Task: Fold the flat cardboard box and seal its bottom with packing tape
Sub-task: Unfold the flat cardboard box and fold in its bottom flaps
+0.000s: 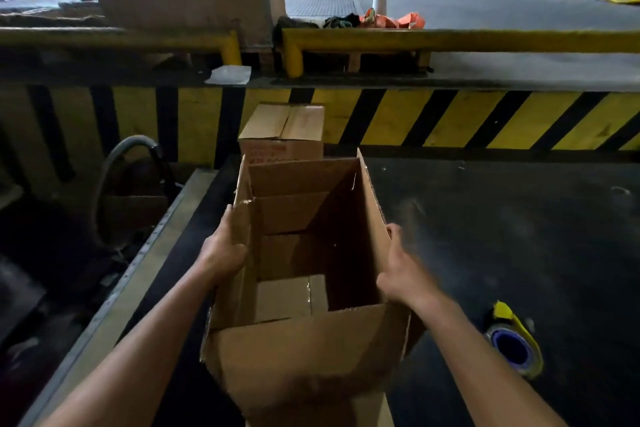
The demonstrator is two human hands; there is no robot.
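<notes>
A brown cardboard box [304, 354] stands opened into a tube shape on the dark platform, its open end facing me. Inside, folded bottom flaps show at the far end. My left hand [225, 250] grips the box's left wall, thumb over the edge. On the opposite side, my right hand [398, 270] holds the right wall from outside, fingers curled on its rim. A roll of packing tape [512, 347] with a yellow dispenser lies on the platform to the right of the box, apart from both hands.
A second closed cardboard box [284, 132] sits just behind the held one, against a yellow-and-black striped wall [450, 118]. The platform's metal edge [138, 263] runs along the left, with a drop and a grey hose [117, 163] beyond. Yellow rails stand above.
</notes>
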